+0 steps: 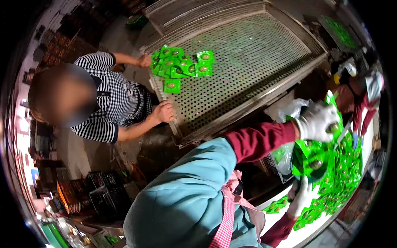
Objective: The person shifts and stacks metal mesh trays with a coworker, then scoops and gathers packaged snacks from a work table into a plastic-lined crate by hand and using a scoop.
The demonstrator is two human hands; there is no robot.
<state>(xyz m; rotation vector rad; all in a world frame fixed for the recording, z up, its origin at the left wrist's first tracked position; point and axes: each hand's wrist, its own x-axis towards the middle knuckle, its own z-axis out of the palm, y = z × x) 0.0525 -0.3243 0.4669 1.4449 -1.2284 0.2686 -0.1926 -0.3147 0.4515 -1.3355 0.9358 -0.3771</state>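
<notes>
My left hand (318,122), in a white glove, is closed on a green packet (332,127) with a brown oval picture, above a large heap of similar packets (343,165). Lower down, my right hand (303,196), also gloved in white, has its fingers closed at the edge of a dark green rounded thing (319,175). Several packets lie over that rounded thing, and its full shape is hidden. Between my hands, larger-looking packets (315,164) are slightly blurred. A clear plastic bag (284,159) lies beside them, with green showing through it.
A perforated metal tray (248,62) with a raised rim holds a cluster of green packets (175,64). A person in a checked shirt (120,97) has both hands at its near end. Another person in maroon sleeves (364,105) stands beyond the heap. Dark crates (105,192) stand lower left.
</notes>
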